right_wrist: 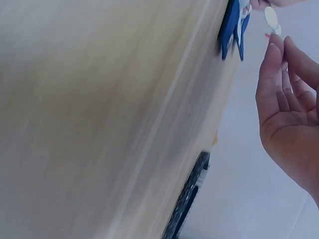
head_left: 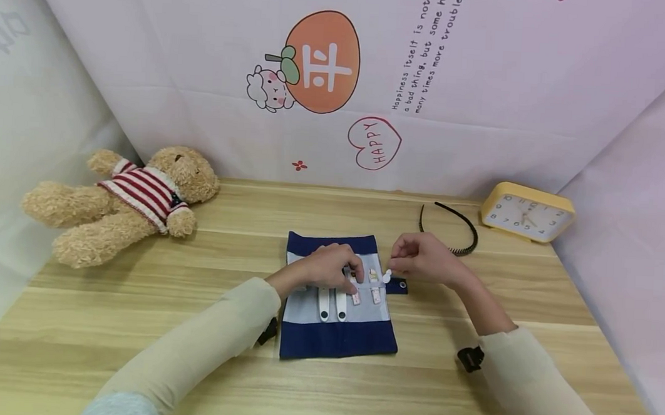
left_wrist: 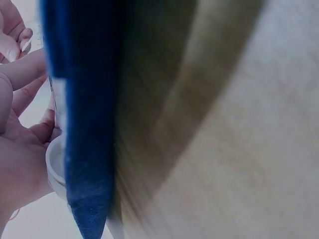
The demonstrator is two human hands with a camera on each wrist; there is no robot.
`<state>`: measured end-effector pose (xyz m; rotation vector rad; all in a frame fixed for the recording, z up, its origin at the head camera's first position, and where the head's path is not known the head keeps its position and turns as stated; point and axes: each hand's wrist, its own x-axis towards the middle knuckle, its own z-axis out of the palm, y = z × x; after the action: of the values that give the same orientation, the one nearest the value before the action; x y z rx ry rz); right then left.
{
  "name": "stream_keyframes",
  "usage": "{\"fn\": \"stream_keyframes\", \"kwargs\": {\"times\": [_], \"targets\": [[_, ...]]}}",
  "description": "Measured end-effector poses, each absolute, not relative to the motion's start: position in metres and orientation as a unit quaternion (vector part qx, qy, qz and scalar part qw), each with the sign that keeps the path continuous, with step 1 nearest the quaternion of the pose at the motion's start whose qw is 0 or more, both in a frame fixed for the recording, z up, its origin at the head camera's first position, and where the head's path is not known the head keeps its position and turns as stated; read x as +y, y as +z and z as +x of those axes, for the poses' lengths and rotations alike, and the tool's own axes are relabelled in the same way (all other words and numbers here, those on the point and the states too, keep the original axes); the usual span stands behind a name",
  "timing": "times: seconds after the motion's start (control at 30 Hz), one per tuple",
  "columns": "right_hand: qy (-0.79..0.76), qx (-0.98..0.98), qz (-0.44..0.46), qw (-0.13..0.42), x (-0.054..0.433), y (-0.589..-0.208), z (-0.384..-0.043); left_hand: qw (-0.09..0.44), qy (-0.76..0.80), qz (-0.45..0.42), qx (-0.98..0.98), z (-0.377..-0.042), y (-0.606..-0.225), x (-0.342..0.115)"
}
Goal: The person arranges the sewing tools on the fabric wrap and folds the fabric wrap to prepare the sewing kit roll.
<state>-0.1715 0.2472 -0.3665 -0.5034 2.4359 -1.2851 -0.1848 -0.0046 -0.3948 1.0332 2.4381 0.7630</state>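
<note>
A fabric roll pouch [head_left: 338, 342] lies unrolled on the table, navy along its edges and pale grey across the middle. My left hand [head_left: 332, 264] is over its upper half, thumb and forefinger apart beside a small pink-and-white piece [head_left: 356, 298] in a pocket. Two white strips [head_left: 324, 304] with black dots poke out below that hand, their upper ends hidden. Another pink-and-white piece [head_left: 375, 294] sits in the pocket to the right. At the pouch's right edge, my right hand [head_left: 422, 257] pinches a small white piece with rounded lobes [right_wrist: 270, 17] between thumb and forefinger.
Behind my right hand lies a black toothed headband [head_left: 469, 233]. A yellow clock [head_left: 526, 212] stands at the back right, and a teddy bear [head_left: 141, 197] in a striped top lies at the back left. A navy snap tab [head_left: 397, 286] sticks out from the pouch's right side.
</note>
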Motion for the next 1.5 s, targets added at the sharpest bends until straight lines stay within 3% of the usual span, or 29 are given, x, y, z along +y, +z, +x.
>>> {"fn": "stream_keyframes", "kwargs": {"times": [0.87, 1.17, 1.5], "targets": [[-0.426, 0.854, -0.192, 0.227, 0.203, -0.375, -0.185, 0.201, 0.301, 0.375, 0.853, -0.186, -0.395, -0.009], [-0.356, 0.878, -0.243, 0.208, 0.199, -0.375, -0.19, 0.203, 0.302, 0.372, 0.854, -0.186, -0.395, -0.009], [-0.354, 0.855, -0.285, 0.249, 0.195, -0.383, -0.194, 0.207, 0.292, 0.352, 0.865, -0.185, -0.394, -0.008]]}}
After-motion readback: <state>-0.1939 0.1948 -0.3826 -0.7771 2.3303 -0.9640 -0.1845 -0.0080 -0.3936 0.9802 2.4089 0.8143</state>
